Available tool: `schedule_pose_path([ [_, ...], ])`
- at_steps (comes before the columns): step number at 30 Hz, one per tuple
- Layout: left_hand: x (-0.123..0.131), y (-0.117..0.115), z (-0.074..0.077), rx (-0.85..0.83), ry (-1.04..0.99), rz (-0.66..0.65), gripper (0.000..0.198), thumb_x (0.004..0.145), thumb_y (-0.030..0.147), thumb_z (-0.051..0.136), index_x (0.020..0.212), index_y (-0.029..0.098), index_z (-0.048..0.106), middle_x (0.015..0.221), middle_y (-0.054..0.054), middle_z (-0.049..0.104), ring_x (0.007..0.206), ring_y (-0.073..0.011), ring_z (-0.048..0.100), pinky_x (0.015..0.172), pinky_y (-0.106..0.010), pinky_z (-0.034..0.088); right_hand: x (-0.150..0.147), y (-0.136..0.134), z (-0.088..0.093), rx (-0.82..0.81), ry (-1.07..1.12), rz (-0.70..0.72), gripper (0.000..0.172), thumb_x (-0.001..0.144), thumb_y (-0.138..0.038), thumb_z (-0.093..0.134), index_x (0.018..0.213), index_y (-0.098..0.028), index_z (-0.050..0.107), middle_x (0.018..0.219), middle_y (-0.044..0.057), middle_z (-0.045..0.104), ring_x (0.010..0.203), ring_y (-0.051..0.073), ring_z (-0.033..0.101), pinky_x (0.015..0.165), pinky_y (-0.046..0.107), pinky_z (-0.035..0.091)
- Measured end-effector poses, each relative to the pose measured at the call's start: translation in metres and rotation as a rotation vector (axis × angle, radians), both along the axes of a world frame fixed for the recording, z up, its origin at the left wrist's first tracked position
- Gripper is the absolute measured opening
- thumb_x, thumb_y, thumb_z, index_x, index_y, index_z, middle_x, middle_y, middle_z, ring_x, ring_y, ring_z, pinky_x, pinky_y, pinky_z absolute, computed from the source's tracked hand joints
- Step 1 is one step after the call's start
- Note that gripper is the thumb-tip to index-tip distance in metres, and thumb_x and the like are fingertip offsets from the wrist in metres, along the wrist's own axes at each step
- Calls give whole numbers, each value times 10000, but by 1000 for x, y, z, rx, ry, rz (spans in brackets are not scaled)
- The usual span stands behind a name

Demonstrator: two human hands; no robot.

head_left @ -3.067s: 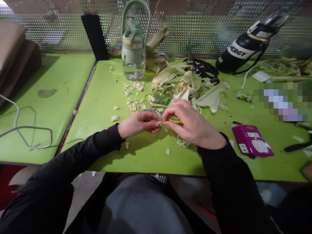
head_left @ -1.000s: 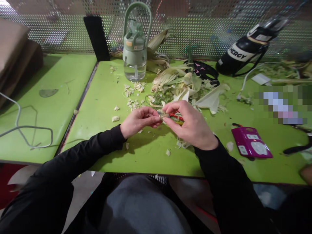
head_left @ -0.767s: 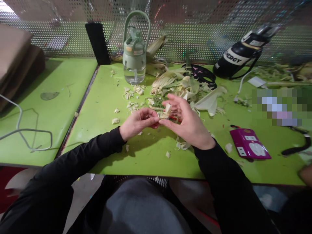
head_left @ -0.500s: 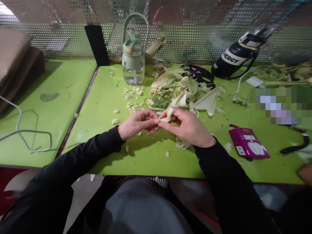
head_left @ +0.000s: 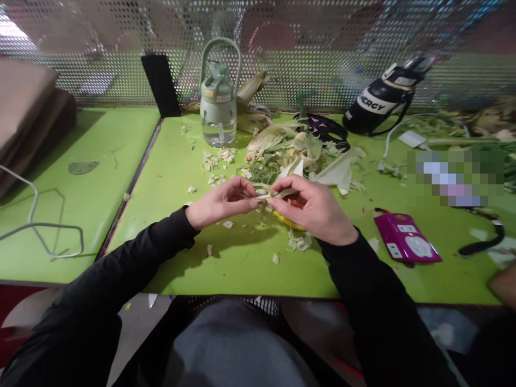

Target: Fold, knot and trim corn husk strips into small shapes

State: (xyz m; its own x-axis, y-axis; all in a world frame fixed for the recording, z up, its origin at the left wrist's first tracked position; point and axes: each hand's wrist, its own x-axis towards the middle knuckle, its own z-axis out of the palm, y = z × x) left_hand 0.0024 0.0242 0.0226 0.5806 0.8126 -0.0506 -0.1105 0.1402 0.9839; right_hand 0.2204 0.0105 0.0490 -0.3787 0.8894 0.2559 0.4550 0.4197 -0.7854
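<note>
A pale strip of corn husk [head_left: 264, 198] stretches between my two hands above the table. Its left end is pinched between the thumb and fingers of my left hand [head_left: 220, 203]. The fingers of my right hand [head_left: 318, 209] are closed on the other end. Just beyond them lies a loose heap of corn husks [head_left: 300, 153] with green shreds [head_left: 262, 172] at its near side. Under my right hand is a yellow and red object [head_left: 290, 219], mostly covered, so its kind is unclear.
A light green water bottle [head_left: 219, 107] and a black stand [head_left: 160, 85] are at the back mesh. To the right are a tilted black bottle [head_left: 381, 99] and a purple power strip [head_left: 408, 236]. Husk scraps [head_left: 213, 161] dot the table; a grey wire [head_left: 38, 217] lies left.
My hands have drawn slightly apart, and the husk, bunched up before, is now stretched out as a strip between them. More of the yellow and red object shows. The view has shifted a little.
</note>
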Motion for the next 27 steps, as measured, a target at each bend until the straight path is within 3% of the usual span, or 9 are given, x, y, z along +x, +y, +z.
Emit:
schedule_pose_path([
  [3, 3, 0, -1, 134, 104, 18, 373, 789, 268, 772, 1070, 135, 565, 876, -25, 664, 714, -95, 624, 636, -220, 502, -4, -1, -4, 128, -137, 59, 154, 866, -289, 659, 990, -198, 642, 958, 61, 729, 740, 161, 687, 692, 311, 568],
  [6, 4, 0, -4, 140, 138, 26, 292, 820, 281, 733, 1022, 127, 589, 736, 14, 628, 616, -75, 572, 587, -208, 486, -6, -2, -5, 170, -177, 39, 190, 868, -257, 655, 1045, -198, 619, 1008, 75, 735, 775, 180, 703, 724, 331, 573],
  [14, 7, -4, -2, -25, 42, 46, 197, 898, 175, 619, 1081, 112, 581, 704, 24, 630, 595, -61, 593, 598, -195, 508, -5, -1, -3, -36, -117, -41, 221, 886, -329, 632, 1056, -217, 545, 927, 54, 733, 805, 206, 703, 699, 338, 538],
  [21, 14, -10, -1, -74, 1, 14, 250, 847, 151, 693, 987, 151, 485, 679, 41, 646, 567, -72, 633, 583, -202, 530, -10, -5, -10, -182, -55, 50, 264, 880, -287, 596, 1107, -229, 476, 866, 36, 716, 804, 209, 687, 682, 332, 503],
  [27, 10, -9, 6, -81, 75, 24, 250, 828, 175, 718, 946, 147, 499, 632, 50, 646, 509, -54, 601, 520, -172, 501, -3, -6, 0, -245, -25, 120, 295, 881, -333, 629, 1121, -223, 498, 823, 14, 687, 731, 168, 645, 653, 291, 486],
])
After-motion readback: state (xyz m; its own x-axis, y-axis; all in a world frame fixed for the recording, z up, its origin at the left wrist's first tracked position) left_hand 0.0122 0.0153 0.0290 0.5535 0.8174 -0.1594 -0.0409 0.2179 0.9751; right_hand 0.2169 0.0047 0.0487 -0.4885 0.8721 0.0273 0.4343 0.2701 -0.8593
